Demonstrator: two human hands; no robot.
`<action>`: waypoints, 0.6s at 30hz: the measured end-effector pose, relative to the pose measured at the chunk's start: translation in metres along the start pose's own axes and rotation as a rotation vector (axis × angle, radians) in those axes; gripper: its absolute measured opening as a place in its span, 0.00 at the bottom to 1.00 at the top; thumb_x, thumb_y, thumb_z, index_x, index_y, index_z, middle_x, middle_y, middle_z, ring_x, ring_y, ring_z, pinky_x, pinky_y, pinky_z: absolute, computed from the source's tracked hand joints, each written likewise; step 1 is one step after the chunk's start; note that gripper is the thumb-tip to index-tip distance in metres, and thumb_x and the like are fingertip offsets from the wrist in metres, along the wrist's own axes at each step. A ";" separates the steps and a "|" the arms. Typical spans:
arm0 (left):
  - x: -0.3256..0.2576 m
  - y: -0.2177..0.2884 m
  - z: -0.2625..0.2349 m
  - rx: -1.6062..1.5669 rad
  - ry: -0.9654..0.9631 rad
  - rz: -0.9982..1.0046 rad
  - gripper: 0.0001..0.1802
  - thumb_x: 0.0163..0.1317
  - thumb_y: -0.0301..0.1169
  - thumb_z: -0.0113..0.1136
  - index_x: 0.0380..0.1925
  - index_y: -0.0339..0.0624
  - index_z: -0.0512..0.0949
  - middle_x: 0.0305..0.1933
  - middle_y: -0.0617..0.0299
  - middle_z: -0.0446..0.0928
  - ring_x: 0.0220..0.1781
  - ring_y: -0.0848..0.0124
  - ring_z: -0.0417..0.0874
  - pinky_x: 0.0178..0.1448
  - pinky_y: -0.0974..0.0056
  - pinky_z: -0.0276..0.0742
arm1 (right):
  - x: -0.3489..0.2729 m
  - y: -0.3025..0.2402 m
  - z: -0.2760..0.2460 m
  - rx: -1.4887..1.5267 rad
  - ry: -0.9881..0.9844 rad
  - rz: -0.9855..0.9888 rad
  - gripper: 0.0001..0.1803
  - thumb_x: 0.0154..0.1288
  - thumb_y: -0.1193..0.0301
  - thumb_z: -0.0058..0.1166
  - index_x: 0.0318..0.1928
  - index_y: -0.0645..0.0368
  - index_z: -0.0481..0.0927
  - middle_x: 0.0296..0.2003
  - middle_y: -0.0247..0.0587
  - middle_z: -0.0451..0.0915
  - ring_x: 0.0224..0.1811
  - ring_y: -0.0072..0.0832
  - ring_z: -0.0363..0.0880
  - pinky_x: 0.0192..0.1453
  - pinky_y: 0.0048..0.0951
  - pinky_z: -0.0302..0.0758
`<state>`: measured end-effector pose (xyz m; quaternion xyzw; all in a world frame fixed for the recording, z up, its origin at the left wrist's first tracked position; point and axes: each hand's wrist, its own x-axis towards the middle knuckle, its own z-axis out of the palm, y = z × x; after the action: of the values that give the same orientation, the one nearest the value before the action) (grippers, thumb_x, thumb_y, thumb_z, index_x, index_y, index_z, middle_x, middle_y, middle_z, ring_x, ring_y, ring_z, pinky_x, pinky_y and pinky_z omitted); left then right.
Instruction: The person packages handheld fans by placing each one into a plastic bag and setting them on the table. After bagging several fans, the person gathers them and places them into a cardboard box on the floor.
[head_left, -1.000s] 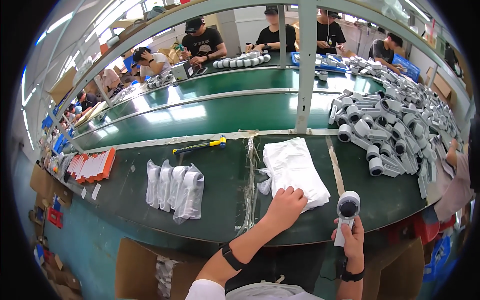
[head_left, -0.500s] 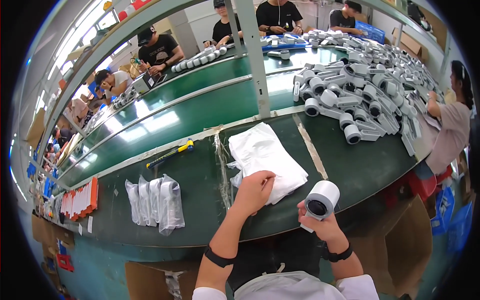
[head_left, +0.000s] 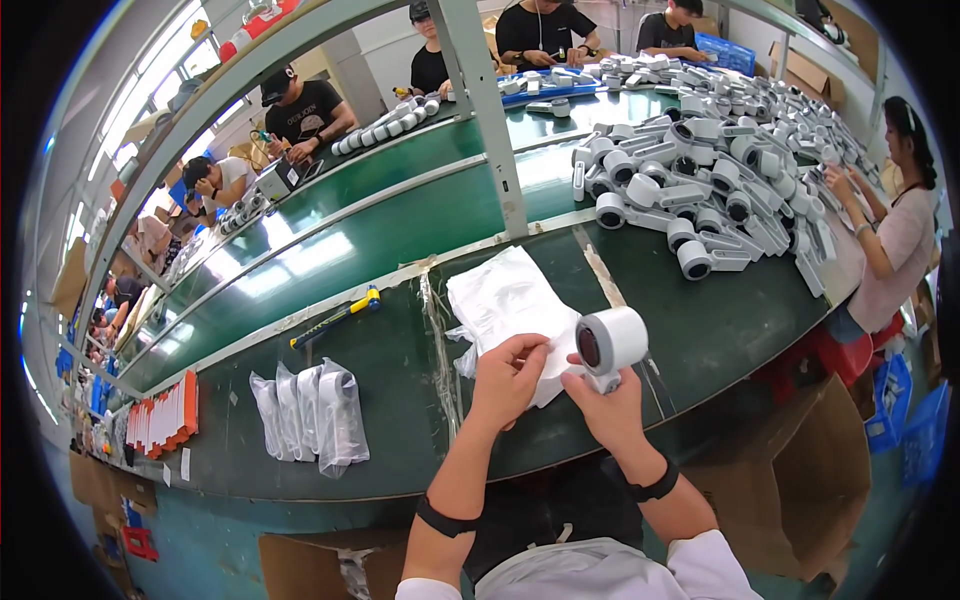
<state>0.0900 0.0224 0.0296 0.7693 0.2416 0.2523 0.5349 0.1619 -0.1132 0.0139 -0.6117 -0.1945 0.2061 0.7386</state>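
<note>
My right hand (head_left: pixel 612 408) is closed round the handle of a white handheld device (head_left: pixel 618 338) with a drum-shaped head, much like a small hair dryer. Its dark round opening faces left. On the dark green bench lies a stack of thin white plastic bags (head_left: pixel 505 292). My left hand (head_left: pixel 510 378) rests on the near edge of that stack, fingers curled and pinched at a bag; the fingertips are partly hidden. The device's head overlaps the right side of the stack from this angle. To the left, several similar devices in clear bags (head_left: pixel 312 412) lie in a row.
A large heap of the same devices (head_left: pixel 700 190) covers the right rear. A yellow-and-black cutter knife (head_left: pixel 337 317) and orange-edged cards (head_left: pixel 163 415) lie leftward. A metal post (head_left: pixel 487 130) rises behind the bags. Cardboard boxes (head_left: pixel 800 480) stand below the bench. Co-workers sit around.
My right hand has brought the device up and leftward, beside my left hand, and turned its opening to the left. The left hand stays at the bags. The person at right has raised their hands.
</note>
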 end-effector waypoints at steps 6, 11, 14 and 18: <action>-0.006 0.002 0.003 -0.195 -0.091 -0.062 0.10 0.66 0.26 0.58 0.44 0.32 0.81 0.36 0.60 0.84 0.36 0.77 0.82 0.41 0.72 0.77 | 0.019 0.017 0.008 -0.017 0.075 -0.075 0.18 0.57 0.73 0.65 0.47 0.65 0.78 0.37 0.37 0.82 0.38 0.20 0.78 0.41 0.25 0.74; -0.007 -0.002 0.000 -0.447 -0.052 -0.094 0.09 0.68 0.25 0.55 0.45 0.33 0.78 0.39 0.55 0.84 0.39 0.70 0.84 0.45 0.68 0.79 | 0.020 0.019 0.006 -0.043 0.157 -0.108 0.15 0.57 0.76 0.62 0.45 0.66 0.79 0.37 0.38 0.82 0.39 0.21 0.79 0.42 0.26 0.75; -0.007 0.006 -0.005 -0.876 0.013 -0.282 0.09 0.69 0.25 0.54 0.46 0.35 0.76 0.41 0.53 0.82 0.38 0.65 0.85 0.45 0.59 0.84 | 0.016 0.013 0.004 -0.050 0.199 -0.134 0.14 0.57 0.77 0.61 0.44 0.66 0.79 0.37 0.38 0.82 0.39 0.22 0.79 0.42 0.26 0.75; -0.007 -0.006 -0.011 -1.048 0.020 -0.284 0.09 0.68 0.24 0.54 0.47 0.36 0.75 0.41 0.55 0.81 0.35 0.67 0.84 0.44 0.58 0.85 | 0.011 0.013 -0.001 -0.146 0.187 -0.161 0.13 0.57 0.77 0.60 0.44 0.66 0.79 0.37 0.38 0.83 0.39 0.22 0.79 0.42 0.26 0.75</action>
<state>0.0770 0.0277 0.0263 0.3568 0.1902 0.2714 0.8734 0.1707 -0.1057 0.0010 -0.6629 -0.1878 0.0736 0.7210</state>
